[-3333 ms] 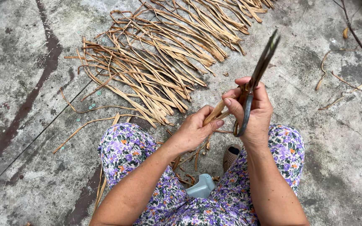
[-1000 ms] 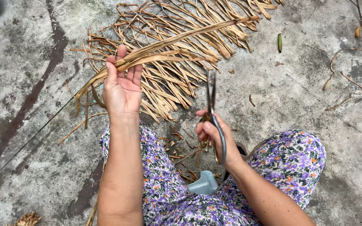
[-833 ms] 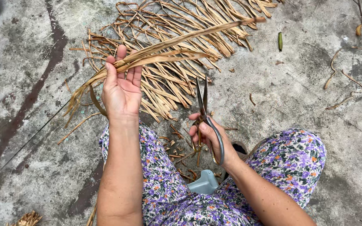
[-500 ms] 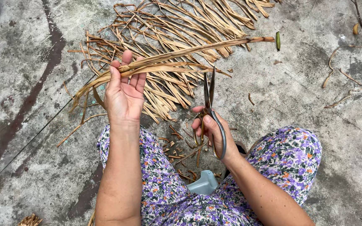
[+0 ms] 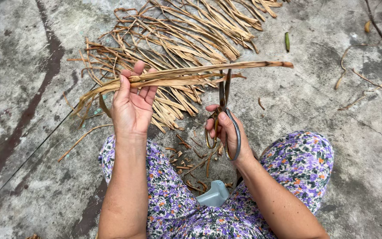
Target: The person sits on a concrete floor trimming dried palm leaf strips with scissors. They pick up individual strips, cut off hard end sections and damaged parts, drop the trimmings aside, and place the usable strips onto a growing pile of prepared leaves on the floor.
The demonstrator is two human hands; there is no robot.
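Scissors (image 5: 223,116), dark metal with long thin blades and big loop handles, stand upright in the right hand (image 5: 224,132), whose fingers are threaded through the loops; the blades are nearly closed, their tips just touching the underside of the long dry brown leaf strip (image 5: 191,76). That strip is the landmark here: the left hand (image 5: 131,104) holds it stretched flat and level, fingers wrapped over its near end, seemingly so the free length hangs steady for the blades. Behind the strip, a spread heap of similar dry straw-coloured strips (image 5: 169,44) lies on the stained grey concrete floor (image 5: 23,110). Below the strip, short brown offcuts (image 5: 191,159) litter the floor between the person's knees in purple flowered cloth (image 5: 297,163), beside a pale grey-blue plastic piece (image 5: 214,194). Beyond its far tip lies a small green pod (image 5: 287,41). Nothing blocks the blades.
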